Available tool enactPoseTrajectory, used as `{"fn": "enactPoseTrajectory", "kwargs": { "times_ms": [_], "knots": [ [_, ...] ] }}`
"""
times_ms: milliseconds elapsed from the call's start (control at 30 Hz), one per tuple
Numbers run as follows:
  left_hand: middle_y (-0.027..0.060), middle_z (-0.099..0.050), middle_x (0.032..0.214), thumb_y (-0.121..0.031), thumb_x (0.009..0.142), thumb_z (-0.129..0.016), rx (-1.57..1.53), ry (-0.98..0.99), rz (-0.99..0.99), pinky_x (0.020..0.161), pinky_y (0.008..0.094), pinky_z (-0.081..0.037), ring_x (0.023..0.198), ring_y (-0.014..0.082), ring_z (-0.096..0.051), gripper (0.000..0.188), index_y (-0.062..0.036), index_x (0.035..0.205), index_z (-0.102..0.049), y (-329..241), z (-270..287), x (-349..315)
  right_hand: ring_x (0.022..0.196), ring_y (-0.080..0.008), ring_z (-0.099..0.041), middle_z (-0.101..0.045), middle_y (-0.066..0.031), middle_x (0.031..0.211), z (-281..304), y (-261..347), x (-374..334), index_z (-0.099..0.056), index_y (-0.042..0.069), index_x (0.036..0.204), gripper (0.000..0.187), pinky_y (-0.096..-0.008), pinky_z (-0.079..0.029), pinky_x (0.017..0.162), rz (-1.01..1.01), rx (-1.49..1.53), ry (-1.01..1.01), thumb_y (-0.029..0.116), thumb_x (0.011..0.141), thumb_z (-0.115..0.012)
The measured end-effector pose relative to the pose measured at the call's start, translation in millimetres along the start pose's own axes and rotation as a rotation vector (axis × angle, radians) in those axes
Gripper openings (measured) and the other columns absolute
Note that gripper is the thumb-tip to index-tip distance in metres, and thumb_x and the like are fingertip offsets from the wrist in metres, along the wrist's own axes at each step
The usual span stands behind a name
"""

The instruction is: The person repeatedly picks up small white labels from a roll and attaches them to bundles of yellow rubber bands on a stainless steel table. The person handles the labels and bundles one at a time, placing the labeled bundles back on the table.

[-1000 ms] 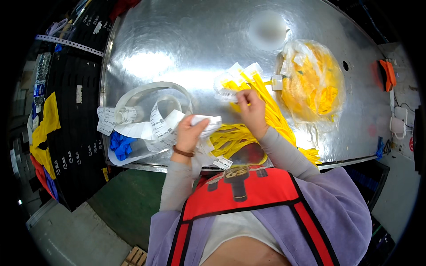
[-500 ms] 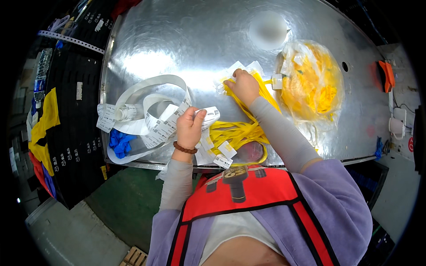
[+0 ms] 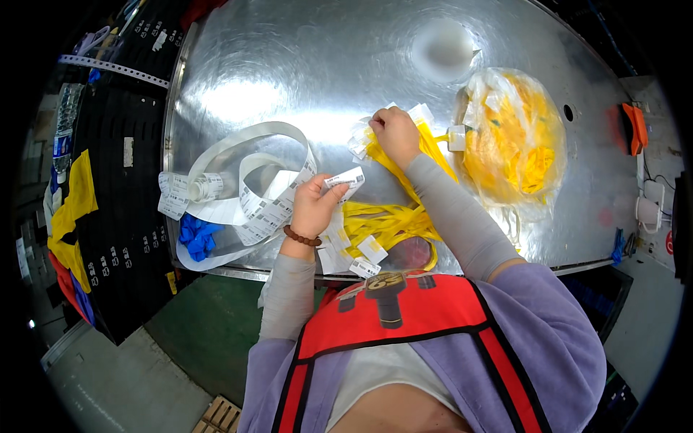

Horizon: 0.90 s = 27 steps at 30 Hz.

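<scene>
My left hand (image 3: 315,208) pinches a white printed label (image 3: 349,182) between thumb and fingers. A long curling strip of white printed labels (image 3: 266,216) lies just left of it. My right hand (image 3: 396,136) is closed at the far end of a bundle of flat yellow straps (image 3: 390,216), whose ends carry white tags (image 3: 421,112). Its fingertips are partly hidden, but they seem to pinch a strap end. More white tags (image 3: 372,249) lie on the near end of the straps, by the table's front edge.
A clear plastic bag full of yellow straps (image 3: 512,144) stands right of my right hand. A crumpled blue thing (image 3: 196,235) lies inside the label strip's loops. All rest on a shiny metal table (image 3: 325,58). Black crates (image 3: 130,202) stand along its left side.
My left hand has shifted slightly right, and the label in it now sticks out further and tilts upward. My right hand stays at the strap ends, its fingers drawn in more closely.
</scene>
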<state>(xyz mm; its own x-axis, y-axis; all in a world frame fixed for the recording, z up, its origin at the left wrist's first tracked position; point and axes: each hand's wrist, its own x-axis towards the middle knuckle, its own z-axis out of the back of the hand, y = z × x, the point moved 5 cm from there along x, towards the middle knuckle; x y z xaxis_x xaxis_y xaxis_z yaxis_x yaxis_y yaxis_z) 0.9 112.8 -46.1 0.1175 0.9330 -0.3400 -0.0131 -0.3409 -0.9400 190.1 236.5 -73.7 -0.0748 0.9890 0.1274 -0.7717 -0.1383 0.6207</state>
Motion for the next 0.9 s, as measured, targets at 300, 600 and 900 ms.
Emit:
{"fn": "enactPoseTrajectory", "kwargs": {
  "times_ms": [300,600,900],
  "knots": [
    [0.006,-0.066,0.096,-0.014,0.089,-0.062,-0.501,0.026,0.084,0.073,0.0255,-0.052,0.082,0.0113,-0.062,0.023,0.0015,0.107,-0.061,-1,-22,1,0.071,-0.0091,-0.058,-0.065,-0.0044,0.083,22,23,-71,-0.065,-0.002,0.094,0.016,-0.0237,-0.047,0.064,-0.334,0.815,0.323,0.012,0.086,-0.063],
    [0.0052,-0.064,0.101,-0.011,0.091,-0.059,-0.252,0.13,0.018,0.074,0.024,-0.05,0.086,0.0094,-0.06,0.03,-0.0001,0.118,-0.056,3,-30,-2,0.074,-0.0124,-0.061,-0.066,-0.0088,0.082,30,24,-99,-0.063,-0.003,0.097,0.017,-0.0259,-0.049,0.067,-0.286,0.786,0.28,0.009,0.085,-0.063],
    [0.0047,-0.065,0.096,-0.01,0.088,-0.061,-0.015,0.023,-0.143,0.071,0.0241,-0.049,0.082,0.0084,-0.06,0.024,-0.0015,0.11,-0.057,-14,-32,-12,0.069,-0.0157,-0.061,-0.066,-0.0115,0.078,22,27,-102,-0.063,-0.002,0.097,0.016,-0.0277,-0.049,0.065,-0.199,0.762,0.382,0.009,0.085,-0.061]
  ]
}}
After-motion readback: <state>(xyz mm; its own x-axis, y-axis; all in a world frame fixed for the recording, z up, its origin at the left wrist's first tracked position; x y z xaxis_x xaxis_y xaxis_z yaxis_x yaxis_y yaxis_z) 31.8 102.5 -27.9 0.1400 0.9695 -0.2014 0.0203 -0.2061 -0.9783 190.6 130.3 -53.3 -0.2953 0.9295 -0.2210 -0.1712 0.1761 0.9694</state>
